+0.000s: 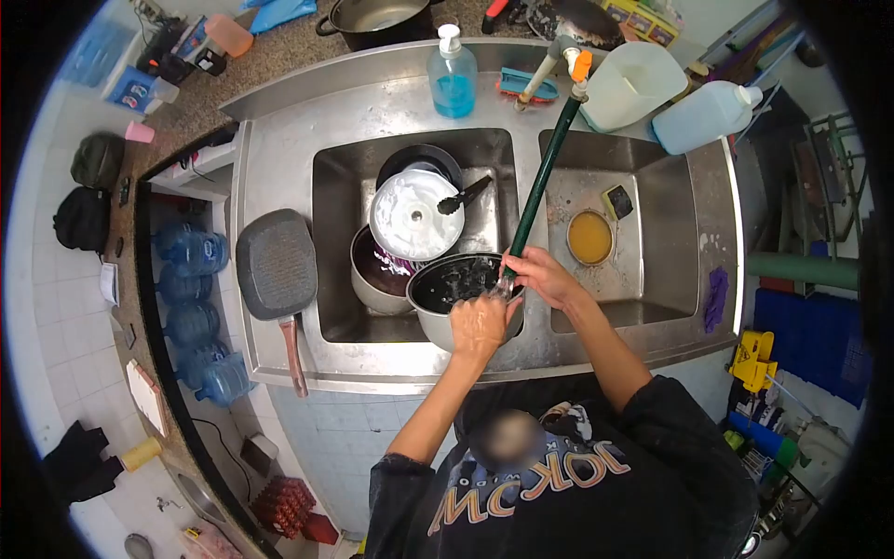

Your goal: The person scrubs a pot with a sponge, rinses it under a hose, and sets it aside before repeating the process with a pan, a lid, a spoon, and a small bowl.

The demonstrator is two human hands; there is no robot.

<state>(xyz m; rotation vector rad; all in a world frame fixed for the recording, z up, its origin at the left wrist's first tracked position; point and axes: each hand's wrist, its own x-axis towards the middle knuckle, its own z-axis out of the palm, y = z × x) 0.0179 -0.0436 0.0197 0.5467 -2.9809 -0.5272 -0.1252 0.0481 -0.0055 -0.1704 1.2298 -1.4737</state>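
My right hand (542, 277) is closed around the lower end of a green hose (545, 177), which runs down from the tap (575, 74). Water comes out of the hose end beside my left hand (478, 326). That hand is wet and wraps over the near rim of a pot (438, 321) with a dark inside; its fingertips are partly hidden. The pot is at the front of the left basin. Behind it are another pot (377, 289) with a dark inside, a soapy white lid (410, 224), black tongs (466, 196) and a dark pan (424, 160).
A grill pan (277, 265) lies left of the basin. The right basin (656, 252) holds a bowl of yellowish liquid (590, 237) and a sponge (616, 201). Along the back stand a blue soap bottle (453, 84), a brush (528, 86), a cut container (633, 86) and a jug (705, 116).
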